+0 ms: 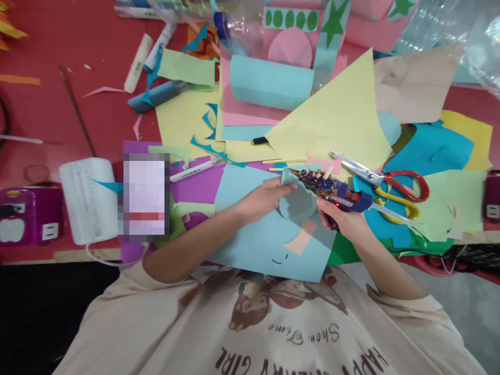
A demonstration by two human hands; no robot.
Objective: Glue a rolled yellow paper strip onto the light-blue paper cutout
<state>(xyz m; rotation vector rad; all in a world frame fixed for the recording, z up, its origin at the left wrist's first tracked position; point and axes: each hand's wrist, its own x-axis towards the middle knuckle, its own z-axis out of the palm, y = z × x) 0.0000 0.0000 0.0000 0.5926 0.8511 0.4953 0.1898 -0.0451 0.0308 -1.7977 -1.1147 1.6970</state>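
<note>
My left hand [263, 198] pinches the top edge of a round light blue paper piece [299, 203] that lies on a large light blue sheet [258, 239]. My right hand [341, 219] is closed round the handle of a blue glue gun [336, 190], whose nozzle points left at the top of the round piece, close to my left fingertips. A small peach paper shape [302, 239] lies on the sheet just below the round piece.
Red and yellow handled scissors [386, 185] lie right of the glue gun. Coloured paper sheets, a light blue paper roll [269, 80], markers [138, 62] and glue sticks cover the red table [47, 104]. A white roll [88, 200] and a purple device [29, 213] sit at left.
</note>
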